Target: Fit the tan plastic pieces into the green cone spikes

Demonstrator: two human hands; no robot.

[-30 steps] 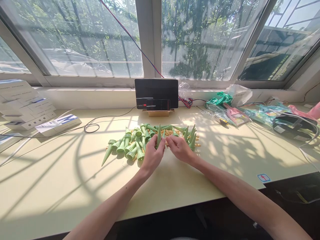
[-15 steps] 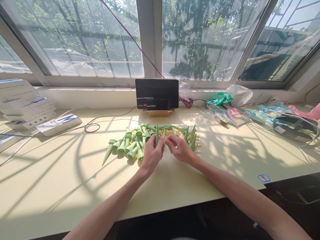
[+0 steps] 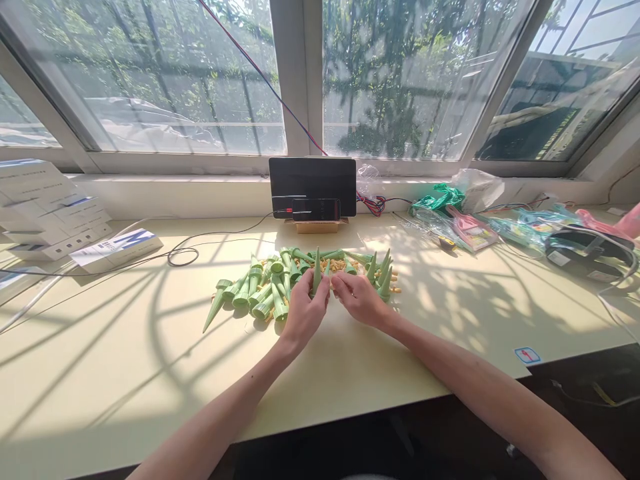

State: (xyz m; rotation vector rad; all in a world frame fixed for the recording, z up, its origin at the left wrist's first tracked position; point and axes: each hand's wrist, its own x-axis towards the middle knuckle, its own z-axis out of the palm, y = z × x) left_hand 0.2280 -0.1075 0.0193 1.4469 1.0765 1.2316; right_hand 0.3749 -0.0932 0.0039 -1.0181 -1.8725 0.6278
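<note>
My left hand (image 3: pixel 306 308) is closed around a green plastic cone-shaped spike (image 3: pixel 317 272), its tip pointing up. Close by on the right, my right hand (image 3: pixel 359 297) has its thumb and fingers pinched together near the left thumb; whatever they pinch is too small to make out. A heap of green spikes with ribbed caps (image 3: pixel 260 293) lies to the left of my hands. Several more spikes (image 3: pixel 384 275) stand point-up just beyond the right hand. Small tan peg-like pieces (image 3: pixel 340 265) are strewn behind my hands, partly covered by them.
A black tablet (image 3: pixel 313 179) with a phone (image 3: pixel 316 209) before it leans on a small cardboard stand. White boxes (image 3: pixel 45 207) are stacked at the left, with cables beside them. Plastic-bagged items (image 3: pixel 473 230) and a dark headset-like device (image 3: pixel 590 257) lie to the right.
The left hand and its spike have shifted slightly to the right, nearer the right hand. The right hand stays almost where it was, still pinched.
</note>
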